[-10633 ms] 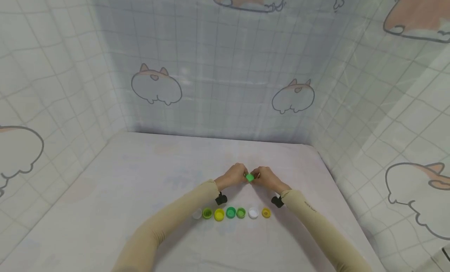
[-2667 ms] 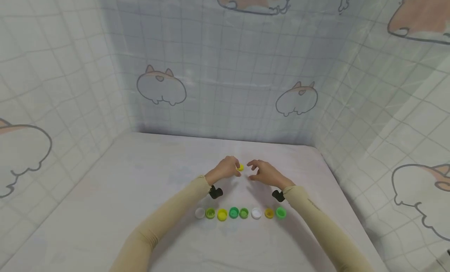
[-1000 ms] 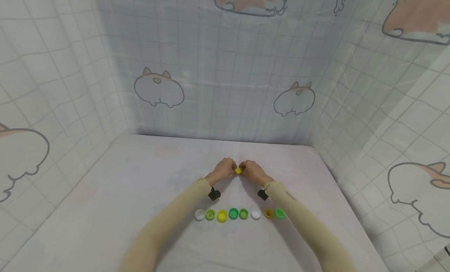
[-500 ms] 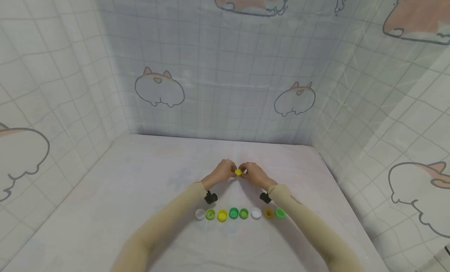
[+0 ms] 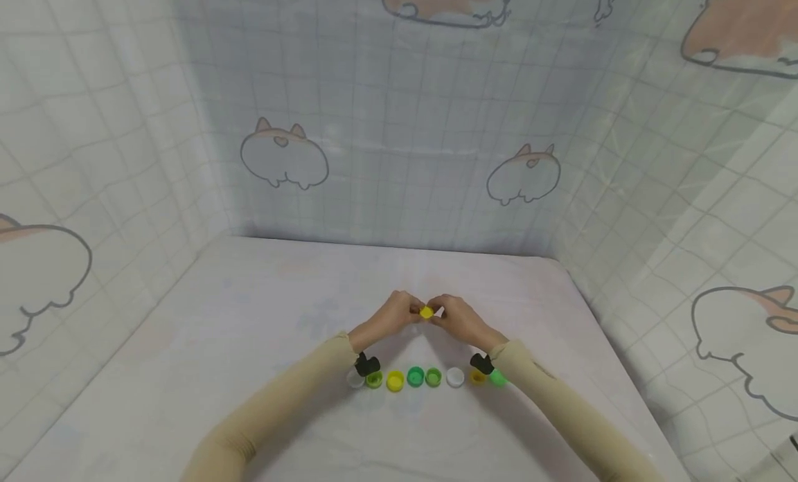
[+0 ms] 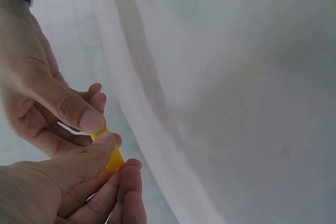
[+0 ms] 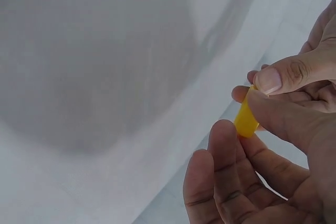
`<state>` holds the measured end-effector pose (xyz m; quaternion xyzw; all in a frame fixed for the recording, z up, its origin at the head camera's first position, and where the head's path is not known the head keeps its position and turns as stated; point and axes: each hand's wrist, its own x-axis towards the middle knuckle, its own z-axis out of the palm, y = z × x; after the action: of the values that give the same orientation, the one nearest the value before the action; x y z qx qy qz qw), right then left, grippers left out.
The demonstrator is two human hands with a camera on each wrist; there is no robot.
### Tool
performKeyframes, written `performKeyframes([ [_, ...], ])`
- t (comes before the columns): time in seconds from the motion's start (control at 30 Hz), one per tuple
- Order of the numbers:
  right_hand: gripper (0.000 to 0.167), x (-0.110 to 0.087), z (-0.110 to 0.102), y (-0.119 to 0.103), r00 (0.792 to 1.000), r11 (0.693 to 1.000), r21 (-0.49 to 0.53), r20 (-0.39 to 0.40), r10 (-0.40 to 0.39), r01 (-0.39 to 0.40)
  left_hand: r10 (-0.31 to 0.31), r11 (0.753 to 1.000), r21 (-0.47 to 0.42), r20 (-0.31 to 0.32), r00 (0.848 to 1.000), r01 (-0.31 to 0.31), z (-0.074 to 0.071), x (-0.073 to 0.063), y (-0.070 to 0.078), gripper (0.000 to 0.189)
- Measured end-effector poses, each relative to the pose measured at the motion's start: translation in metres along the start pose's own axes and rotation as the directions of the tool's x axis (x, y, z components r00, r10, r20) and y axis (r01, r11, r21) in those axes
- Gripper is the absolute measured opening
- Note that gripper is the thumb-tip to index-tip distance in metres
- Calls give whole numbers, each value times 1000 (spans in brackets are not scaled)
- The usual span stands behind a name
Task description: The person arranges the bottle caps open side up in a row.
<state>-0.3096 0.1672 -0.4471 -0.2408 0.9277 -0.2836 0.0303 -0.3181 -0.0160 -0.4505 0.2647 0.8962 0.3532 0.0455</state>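
A small yellow bottle cap (image 5: pixel 427 312) is held up above the table between my two hands. My left hand (image 5: pixel 394 314) pinches it from the left and my right hand (image 5: pixel 463 320) from the right. In the left wrist view the cap (image 6: pixel 115 160) shows edge-on, with both thumbs pressed on it close together. From the right wrist the cap (image 7: pixel 245 122) appears tilted, gripped by thumb and fingers; part of it is hidden behind the thumbs.
Nearer the body lies a row of bottle caps: a clear-white one (image 5: pixel 356 379), a yellow one (image 5: pixel 395 381), a teal-green one (image 5: pixel 415 377), a white one (image 5: pixel 455 378), an orange-yellow one (image 5: pixel 478 377), a bright green one (image 5: pixel 498 377) and others. A pale cloth covers the table (image 5: pixel 249 316).
Earlier the hands held a green cap, which then lay at the row's right end. The left hand held the yellow cap, then both did. Lately both hands have come slightly nearer the body.
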Motion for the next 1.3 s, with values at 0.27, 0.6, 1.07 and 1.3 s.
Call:
performKeyframes([
  [0.27, 22, -20, -2, -6, 1000, 1000, 27, 3, 16, -16, -4, 999, -37, 38, 999, 5, 0, -15, 11, 21],
  [0.6, 25, -33, 1, -7, 999, 998, 41, 17, -50, 49, 21, 997, -76, 74, 997, -16, 2, -27, 14, 24],
  [1.07, 24, -33, -3, -3, 994, 977, 181, -42, -103, 109, 51, 994, -100, 11, 999, -50, -3, -30, 14, 25],
  [1.3, 25, -33, -1, -1, 995, 961, 261, -71, -72, 88, 45, 989, -138, -15, 999, -47, 2, -33, 13, 34],
])
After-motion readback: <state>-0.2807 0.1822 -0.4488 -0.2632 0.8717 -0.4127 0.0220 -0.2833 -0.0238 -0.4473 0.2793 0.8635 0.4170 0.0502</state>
